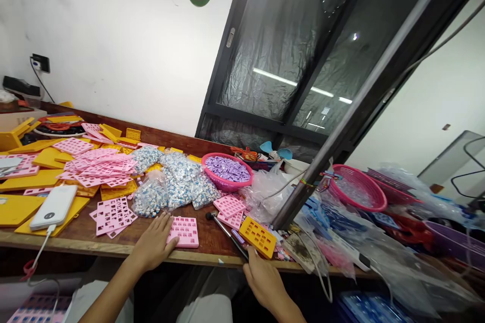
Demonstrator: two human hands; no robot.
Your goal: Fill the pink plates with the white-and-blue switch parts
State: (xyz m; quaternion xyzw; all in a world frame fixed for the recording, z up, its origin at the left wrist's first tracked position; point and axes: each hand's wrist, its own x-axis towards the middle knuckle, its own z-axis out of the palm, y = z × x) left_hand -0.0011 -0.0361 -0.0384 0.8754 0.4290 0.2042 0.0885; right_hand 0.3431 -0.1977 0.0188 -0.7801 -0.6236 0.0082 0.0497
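My left hand [153, 243] lies flat on the wooden bench [113, 245], fingers apart, its fingertips touching the left side of a pink grid tray [184, 232]. My right hand [264, 278] rests at the bench's front edge, below a small hammer [226, 231] and a yellow grid tray [258, 236]. Its fingers reach toward the hammer's handle end, but I cannot tell whether they grip it. Bags of small blue and white parts [172, 184] lie behind the pink tray.
Pink trays [99, 167] and yellow trays [32, 180] pile up at the left, with a white power bank [54, 206]. A pink basket of purple pieces [226, 170], a slanting metal pole [322, 161], another pink basket [356, 189] and plastic bags [379, 257] fill the right.
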